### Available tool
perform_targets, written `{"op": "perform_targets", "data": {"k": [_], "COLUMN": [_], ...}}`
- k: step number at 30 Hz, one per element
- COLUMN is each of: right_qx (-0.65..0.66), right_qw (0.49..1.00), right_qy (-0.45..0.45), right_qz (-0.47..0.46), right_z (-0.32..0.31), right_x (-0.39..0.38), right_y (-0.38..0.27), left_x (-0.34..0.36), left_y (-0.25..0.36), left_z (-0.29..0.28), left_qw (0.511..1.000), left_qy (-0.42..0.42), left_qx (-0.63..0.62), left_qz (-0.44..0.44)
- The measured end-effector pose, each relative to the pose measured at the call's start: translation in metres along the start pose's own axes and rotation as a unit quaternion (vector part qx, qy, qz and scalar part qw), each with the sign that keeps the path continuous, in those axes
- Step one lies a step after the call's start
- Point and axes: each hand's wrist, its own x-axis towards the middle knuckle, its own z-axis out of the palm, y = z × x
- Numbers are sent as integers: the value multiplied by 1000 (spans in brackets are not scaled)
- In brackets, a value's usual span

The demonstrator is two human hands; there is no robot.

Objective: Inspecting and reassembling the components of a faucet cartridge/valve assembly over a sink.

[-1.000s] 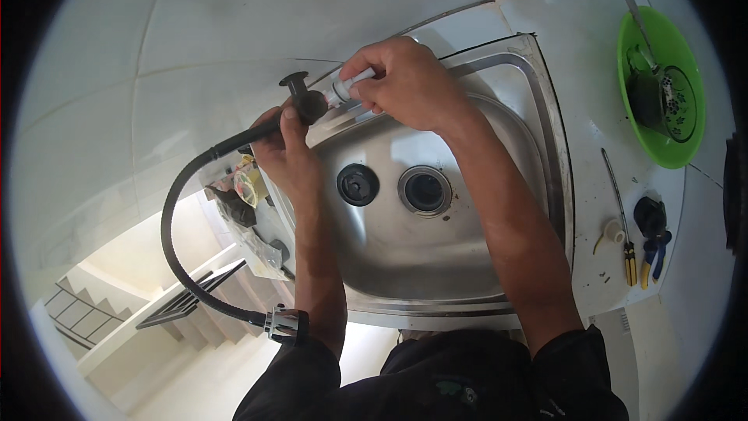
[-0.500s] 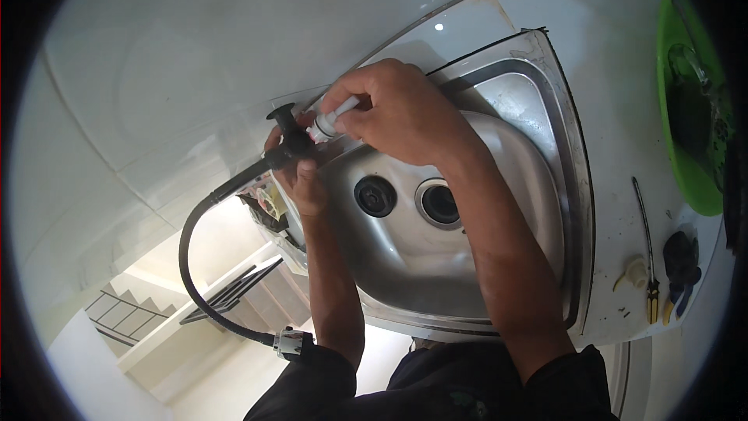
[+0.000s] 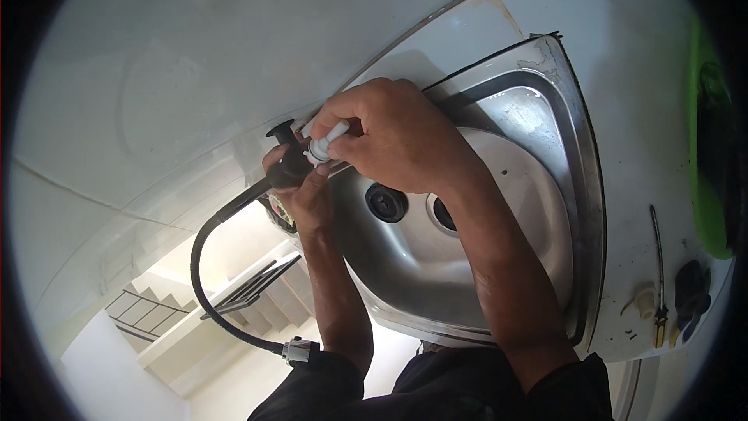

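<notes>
My left hand point(image 3: 304, 195) grips a black faucet body point(image 3: 288, 168) with a black flexible hose point(image 3: 201, 245) that loops down to a metal fitting point(image 3: 298, 352) by my left sleeve. My right hand point(image 3: 396, 132) pinches a white plastic piece with a lever-like end point(image 3: 329, 140), held against the faucet's opening. Both hands meet near the back-left rim of the steel sink point(image 3: 590, 191). In the basin lie a black round strainer point(image 3: 386, 203) and a drain point(image 3: 442, 218), partly hidden by my right forearm.
The tiled wall point(image 3: 195, 47) rises behind. On the right counter are a green basin point(image 3: 705, 226), a screwdriver point(image 3: 658, 288), dark-handled pliers point(image 3: 689, 300) and a cream plastic piece point(image 3: 643, 302). At lower left is a stairwell with a railing point(image 3: 144, 316).
The view has shifted, so the sink sits lower and farther right. Both hands are lower in the picture, and the white piece is closer into the faucet's opening.
</notes>
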Motion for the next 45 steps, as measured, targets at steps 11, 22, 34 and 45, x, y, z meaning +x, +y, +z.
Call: {"op": "perform_targets", "data": {"k": [11,22,34,45], "right_qx": [-44,-24,-32,5], "right_qw": [998,998,998,999], "right_qy": [30,26,12,27], "right_qz": [-41,-56,-58,-24], "right_z": [6,5,7,5], "right_x": [1,2,7,4], "right_y": [-3,-4,-1,-4], "left_x": [6,8,15,11], "left_y": [11,18,26,30], "left_z": [-1,5,-5,-5], "left_qw": [993,999,986,972], "left_qy": [0,-48,-59,-79], "left_qx": [114,-14,157,219], "left_qz": [22,-12,-13,8]}}
